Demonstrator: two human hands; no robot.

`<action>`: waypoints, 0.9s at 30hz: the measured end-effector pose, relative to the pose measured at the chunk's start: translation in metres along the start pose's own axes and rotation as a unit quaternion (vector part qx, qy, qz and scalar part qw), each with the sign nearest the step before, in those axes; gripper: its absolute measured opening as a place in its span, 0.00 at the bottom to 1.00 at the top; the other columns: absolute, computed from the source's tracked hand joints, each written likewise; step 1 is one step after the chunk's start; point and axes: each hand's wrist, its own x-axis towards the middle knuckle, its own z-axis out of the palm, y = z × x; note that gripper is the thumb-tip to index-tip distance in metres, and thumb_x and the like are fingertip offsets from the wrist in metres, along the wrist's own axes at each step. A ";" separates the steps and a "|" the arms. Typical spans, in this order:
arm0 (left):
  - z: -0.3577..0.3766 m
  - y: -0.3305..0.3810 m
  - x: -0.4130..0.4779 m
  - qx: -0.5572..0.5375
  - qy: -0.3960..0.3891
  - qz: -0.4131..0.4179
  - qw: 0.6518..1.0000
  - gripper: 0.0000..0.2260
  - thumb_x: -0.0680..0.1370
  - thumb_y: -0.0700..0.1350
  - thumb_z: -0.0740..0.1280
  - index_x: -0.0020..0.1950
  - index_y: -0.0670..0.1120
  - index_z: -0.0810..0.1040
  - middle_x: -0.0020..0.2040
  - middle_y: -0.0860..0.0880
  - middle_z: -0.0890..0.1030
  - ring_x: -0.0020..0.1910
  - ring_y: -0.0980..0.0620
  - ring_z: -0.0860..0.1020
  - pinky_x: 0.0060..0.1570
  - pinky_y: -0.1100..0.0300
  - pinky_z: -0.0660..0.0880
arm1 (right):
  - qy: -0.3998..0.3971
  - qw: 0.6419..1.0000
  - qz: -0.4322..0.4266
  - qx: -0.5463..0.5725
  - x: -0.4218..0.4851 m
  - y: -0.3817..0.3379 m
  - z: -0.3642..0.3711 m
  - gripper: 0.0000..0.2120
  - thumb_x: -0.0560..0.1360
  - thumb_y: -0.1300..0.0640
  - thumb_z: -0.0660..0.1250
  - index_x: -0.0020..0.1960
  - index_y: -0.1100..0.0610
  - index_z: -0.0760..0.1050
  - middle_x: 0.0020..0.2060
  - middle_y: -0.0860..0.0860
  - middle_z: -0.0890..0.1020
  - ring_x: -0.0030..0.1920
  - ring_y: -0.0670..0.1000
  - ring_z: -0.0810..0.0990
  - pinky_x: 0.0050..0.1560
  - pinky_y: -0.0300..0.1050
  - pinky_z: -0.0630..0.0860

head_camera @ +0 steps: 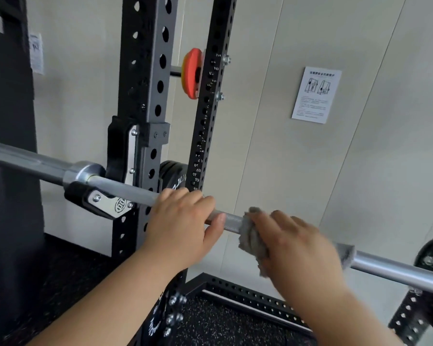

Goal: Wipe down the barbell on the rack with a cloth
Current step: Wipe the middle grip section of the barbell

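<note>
I see the barbell (125, 189) lying across the rack (145, 96), its shaft resting in a black and silver hook (105, 201) bolted to the near upright. From there it slopes down toward the right edge of my view. The shaft is grey, knurled where the hands are and smooth and shiny farther right. A thick polished collar sits just left of the hook.

A crumpled grey cloth (251, 239) is bunched round the shaft just right of the hook side. My right hand (298, 245) grips the cloth from above, fingers curled over it and pressing it against the bar. A corner of the cloth pokes out beyond the knuckles on the far side.

My left hand (183, 221) closes over the bare shaft between the hook and the cloth, with the thumb tucked beneath. Both forearms reach in from the bottom of the view.

The rack uprights are black steel with rows of holes. An orange plate (191, 73) hangs on a peg between them, and a black plate (173, 173) sits lower down.

Behind is a pale panelled wall (310, 171) with a printed notice (316, 94) stuck to it. Below is dark speckled rubber floor (223, 325).
</note>
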 end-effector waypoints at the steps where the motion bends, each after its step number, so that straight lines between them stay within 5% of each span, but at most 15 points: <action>1: 0.000 0.000 0.001 -0.001 -0.001 -0.002 1.000 0.15 0.82 0.58 0.53 0.38 0.53 0.66 0.34 0.56 0.68 0.37 0.50 0.68 0.46 0.49 0.70 | -0.042 0.999 0.029 0.001 0.005 0.005 -0.016 0.11 0.72 0.45 0.73 0.48 0.44 0.72 0.36 0.44 0.76 0.33 0.46 0.75 0.30 0.40 0.67; 3: 0.000 0.000 0.002 0.001 -0.007 -0.008 1.000 0.16 0.82 0.58 0.53 0.37 0.53 0.66 0.34 0.56 0.68 0.37 0.50 0.68 0.47 0.49 0.70 | -0.088 0.991 0.099 0.035 0.013 0.010 -0.030 0.18 0.73 0.34 0.65 0.41 0.47 0.66 0.34 0.44 0.74 0.33 0.43 0.72 0.29 0.40 0.66; 5: 0.001 0.000 0.001 0.006 -0.013 -0.005 1.000 0.16 0.82 0.58 0.53 0.37 0.54 0.66 0.34 0.56 0.68 0.37 0.50 0.68 0.47 0.49 0.70 | -0.101 0.986 0.128 0.030 0.026 0.002 -0.026 0.18 0.72 0.36 0.65 0.41 0.49 0.67 0.33 0.45 0.75 0.32 0.46 0.73 0.30 0.40 0.68; 9: 0.003 -0.004 0.000 0.012 -0.024 0.002 1.000 0.16 0.83 0.57 0.53 0.40 0.52 0.72 0.37 0.56 0.71 0.40 0.49 0.70 0.49 0.50 0.69 | -0.001 1.000 -0.009 -0.018 0.034 -0.036 0.008 0.17 0.69 0.50 0.76 0.40 0.52 0.68 0.29 0.47 0.73 0.25 0.52 0.68 0.28 0.40 0.57; 12: -0.002 -0.013 -0.003 -0.021 -0.042 0.039 0.998 0.17 0.84 0.56 0.52 0.47 0.53 0.78 0.41 0.57 0.74 0.43 0.51 0.72 0.51 0.50 0.71 | -0.003 0.999 -0.046 0.003 0.027 -0.033 0.008 0.15 0.73 0.43 0.74 0.45 0.49 0.70 0.33 0.45 0.73 0.28 0.51 0.72 0.28 0.42 0.66; 15: -0.015 -0.034 -0.005 -0.050 -0.015 0.053 0.997 0.18 0.84 0.55 0.52 0.53 0.53 0.81 0.45 0.56 0.78 0.46 0.53 0.75 0.52 0.51 0.73 | -0.126 0.991 0.047 0.008 0.024 -0.008 -0.025 0.28 0.71 0.21 0.55 0.45 0.47 0.66 0.35 0.44 0.75 0.33 0.43 0.74 0.33 0.41 0.73; 18: -0.016 -0.053 -0.004 -0.033 0.016 0.023 0.999 0.17 0.84 0.54 0.53 0.51 0.53 0.81 0.43 0.57 0.78 0.45 0.52 0.75 0.52 0.50 0.73 | -0.170 0.982 0.082 0.000 0.034 -0.007 -0.037 0.37 0.63 0.16 0.39 0.41 0.47 0.67 0.34 0.45 0.76 0.36 0.45 0.76 0.37 0.44 0.77; 20: -0.005 -0.056 -0.003 -0.021 0.020 0.007 1.000 0.17 0.84 0.54 0.52 0.45 0.52 0.78 0.39 0.57 0.73 0.41 0.52 0.70 0.50 0.49 0.72 | -0.131 0.988 0.075 -0.025 0.043 -0.023 -0.027 0.39 0.65 0.17 0.36 0.42 0.48 0.67 0.33 0.46 0.75 0.34 0.49 0.76 0.35 0.45 0.76; 24: 0.005 -0.054 -0.004 -0.013 0.050 -0.014 0.999 0.16 0.83 0.52 0.53 0.40 0.51 0.74 0.36 0.57 0.67 0.38 0.51 0.66 0.45 0.51 0.68 | -0.075 0.996 -0.006 -0.046 0.050 -0.053 -0.008 0.31 0.74 0.21 0.44 0.47 0.49 0.62 0.33 0.46 0.70 0.31 0.51 0.70 0.28 0.42 0.62; 27: 0.002 -0.059 -0.005 -0.017 0.040 0.013 0.999 0.17 0.84 0.53 0.52 0.41 0.52 0.74 0.36 0.57 0.69 0.38 0.51 0.67 0.45 0.53 0.64 | -0.116 0.993 0.004 -0.001 0.049 -0.038 -0.012 0.28 0.75 0.24 0.53 0.45 0.49 0.62 0.33 0.45 0.74 0.30 0.47 0.72 0.29 0.42 0.69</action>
